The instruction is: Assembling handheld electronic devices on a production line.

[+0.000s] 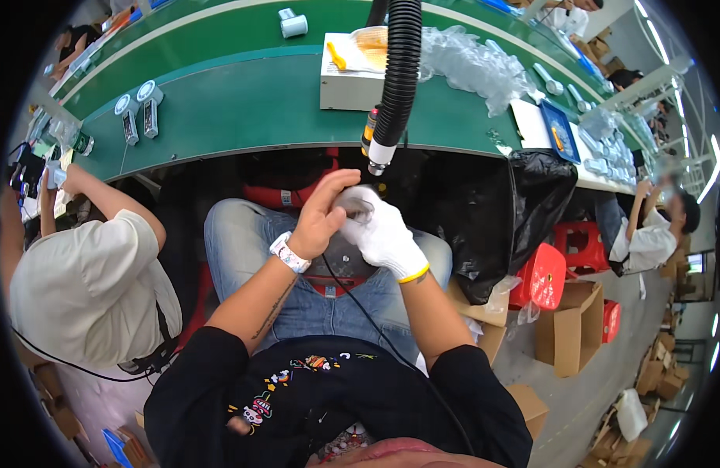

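One grey thing (358, 209) sits between the person's two hands, above the lap; it is dull, blurred and mostly covered, so its shape and material cannot be told. The bare left hand (325, 214) has its fingers stretched out together, not closed, the thumb bent in toward the grey thing. The right hand (382, 234) wears a white cloth glove with a yellow cuff; its fingers curl near the thing, but whether they grip it cannot be told. A patterned white band (289, 253) circles the left wrist. Beneath are faded denim jeans (313, 312). Beyond the hands hangs one black ribbed hose (403, 70) with a white collar and metal nozzle. On the smooth green bench (227, 109) stand one boxy white case (352, 92), a crumpled heap of clear bags (473, 66) and, at left, two pale, round-headed devices (147, 92). To the right are one flat blue tray (561, 121), one glossy, wrinkled black bag (535, 191) and three red stools (549, 264).
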The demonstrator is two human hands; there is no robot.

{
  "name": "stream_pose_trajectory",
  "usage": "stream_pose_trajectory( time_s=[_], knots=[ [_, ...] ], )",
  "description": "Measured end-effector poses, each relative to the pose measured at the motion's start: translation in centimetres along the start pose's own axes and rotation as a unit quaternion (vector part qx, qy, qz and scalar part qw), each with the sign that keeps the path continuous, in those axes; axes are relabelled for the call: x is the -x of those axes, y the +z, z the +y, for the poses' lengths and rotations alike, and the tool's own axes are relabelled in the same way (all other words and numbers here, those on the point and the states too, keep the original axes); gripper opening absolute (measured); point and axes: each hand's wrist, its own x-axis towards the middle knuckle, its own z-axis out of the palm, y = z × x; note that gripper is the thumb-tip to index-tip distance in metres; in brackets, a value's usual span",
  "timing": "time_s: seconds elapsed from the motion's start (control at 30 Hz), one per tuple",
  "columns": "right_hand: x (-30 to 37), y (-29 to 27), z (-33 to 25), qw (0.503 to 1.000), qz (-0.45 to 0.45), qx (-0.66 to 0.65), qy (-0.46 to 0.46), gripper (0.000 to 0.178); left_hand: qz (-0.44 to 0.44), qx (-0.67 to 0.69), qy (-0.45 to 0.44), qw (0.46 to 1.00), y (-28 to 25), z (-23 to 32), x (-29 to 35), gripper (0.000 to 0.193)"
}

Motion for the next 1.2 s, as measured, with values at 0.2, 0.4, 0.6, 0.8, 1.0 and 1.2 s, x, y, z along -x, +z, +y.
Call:
stream_pose_trajectory(
  time_s=[0.2, 0.4, 0.6, 0.8, 1.0, 1.2],
  knots=[
    [2.5, -3.2, -0.4, 0.971, -0.089, -0.104, 0.195, 0.039, -0.057, 0.030, -0.148, 0.987, 1.0, 1.0, -1.2, 0.054],
    [4.2, -16.9, 8.1, 0.929, 0.369, 0.020, -0.031, 0.053, 0.138, 0.504, -0.255, 0.813, 1.5, -1.2, -2.1, 0.036],
    [9.2, -5.0, 15.6, 0.935, 0.263, -0.225, 0.077, 0.054, 0.039, 0.339, -0.147, 0.928, 0.9, 0.1, -3.5, 0.035],
    [3.8, 1.1, 5.8, 0.691, -0.074, -0.677, 0.242, 0.046, -0.109, -0.039, -0.048, 0.992, -0.3, 2.8, 0.7, 0.033],
    [-0.7, 1.7, 5.6, 0.821, -0.364, -0.396, 0.191, 0.052, -0.157, -0.058, -0.120, 0.979, -6.2, 5.0, -0.1, 0.042],
    [-1.6, 3.8, 6.3, 0.952, -0.103, -0.287, 0.000, 0.051, 0.418, -0.665, 0.015, 0.619, -25.1, 5.0, -7.1, 0.058]
  ],
)
